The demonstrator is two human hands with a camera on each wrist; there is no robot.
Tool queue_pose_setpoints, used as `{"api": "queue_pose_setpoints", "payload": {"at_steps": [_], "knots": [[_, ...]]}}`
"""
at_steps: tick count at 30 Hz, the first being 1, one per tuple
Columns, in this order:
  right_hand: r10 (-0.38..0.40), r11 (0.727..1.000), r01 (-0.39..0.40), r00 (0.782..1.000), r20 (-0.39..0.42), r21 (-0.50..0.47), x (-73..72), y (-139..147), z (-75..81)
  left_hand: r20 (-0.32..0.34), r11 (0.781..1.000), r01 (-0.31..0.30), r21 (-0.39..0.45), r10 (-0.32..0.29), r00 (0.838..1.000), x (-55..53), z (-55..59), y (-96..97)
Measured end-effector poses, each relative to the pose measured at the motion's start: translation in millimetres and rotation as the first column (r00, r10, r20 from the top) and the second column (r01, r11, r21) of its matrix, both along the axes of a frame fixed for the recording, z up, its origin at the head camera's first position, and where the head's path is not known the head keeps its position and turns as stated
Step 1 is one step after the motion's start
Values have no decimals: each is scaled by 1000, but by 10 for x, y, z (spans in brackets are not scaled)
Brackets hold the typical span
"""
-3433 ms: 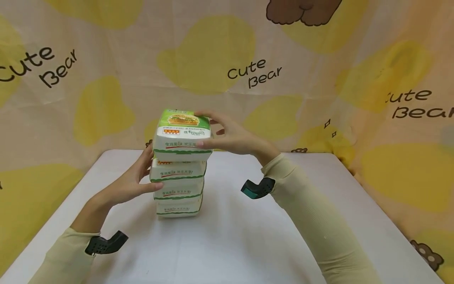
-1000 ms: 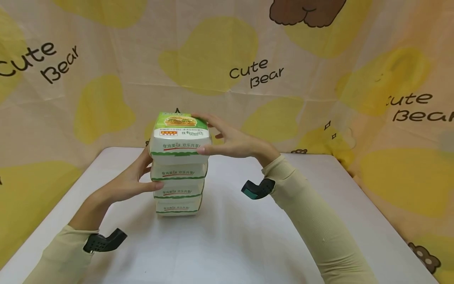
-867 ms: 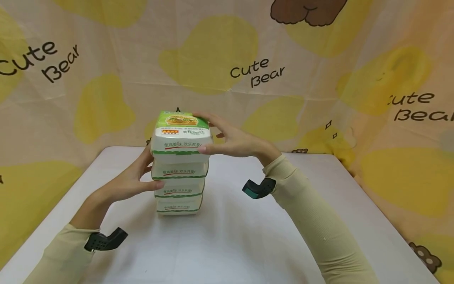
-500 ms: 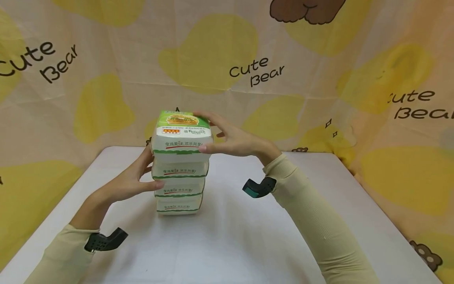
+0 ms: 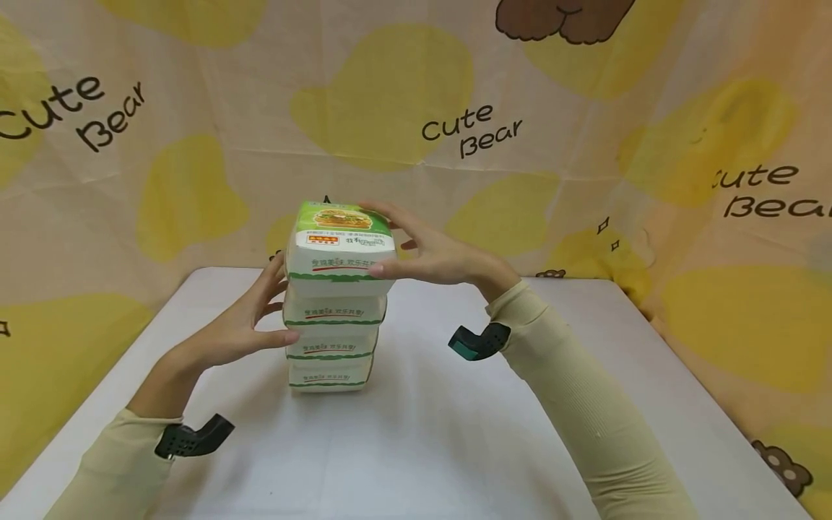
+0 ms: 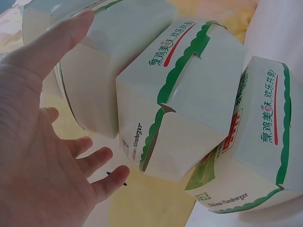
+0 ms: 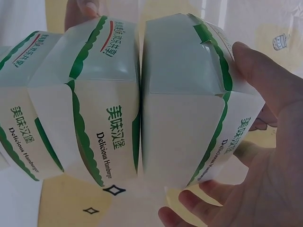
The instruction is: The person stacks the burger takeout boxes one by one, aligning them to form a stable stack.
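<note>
Several white and green cardboard hamburger boxes stand in one stack on the white table in the head view. My right hand (image 5: 435, 253) holds the top hamburger box (image 5: 341, 253) at its right side, thumb on the front face and fingers reaching round the back. That box sits slightly right of the ones under it. My left hand (image 5: 237, 328) stays at the stack's left side with its fingers spread. Its thumb tip overlaps the edge of a lower hamburger box (image 5: 333, 345). In the left wrist view, the other left fingers (image 6: 102, 161) are apart from the boxes.
The white table (image 5: 455, 433) extends around the stack. Behind it hangs a yellow-patterned cloth (image 5: 383, 101) with bear print and lettering. A dark wrist-worn camera sits at each sleeve: the left camera (image 5: 195, 437) and the right camera (image 5: 479, 342).
The upper boxes have shifted slightly right, together with my right hand. More of my left fingertips shows beside the stack now. The bottom box has stayed nearly in place.
</note>
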State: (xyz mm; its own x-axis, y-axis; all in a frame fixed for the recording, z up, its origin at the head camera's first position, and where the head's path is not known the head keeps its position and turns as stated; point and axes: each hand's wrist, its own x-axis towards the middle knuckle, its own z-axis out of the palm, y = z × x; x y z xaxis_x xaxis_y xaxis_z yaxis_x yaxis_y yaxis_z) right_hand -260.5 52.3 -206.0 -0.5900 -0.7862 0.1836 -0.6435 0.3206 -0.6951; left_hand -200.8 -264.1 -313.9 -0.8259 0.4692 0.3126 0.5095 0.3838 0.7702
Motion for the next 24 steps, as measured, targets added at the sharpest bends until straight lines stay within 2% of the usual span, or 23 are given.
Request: {"api": "queue_pose_setpoints", "payload": {"at_steps": [9,18,24], "knots": [[-15,1000,15,1000,-2,-1,9,47,10,-4,1000,-13,-4,13,1000,7,-2,6],[-47,999,47,999,1,5,-5,118,10,-10,1000,9,14,-9,1000,4,26,-27],[-63,998,63,998,-4,10,-12,182,-7,-17,1000,3,9,-3,1000,7,37,-62]]}}
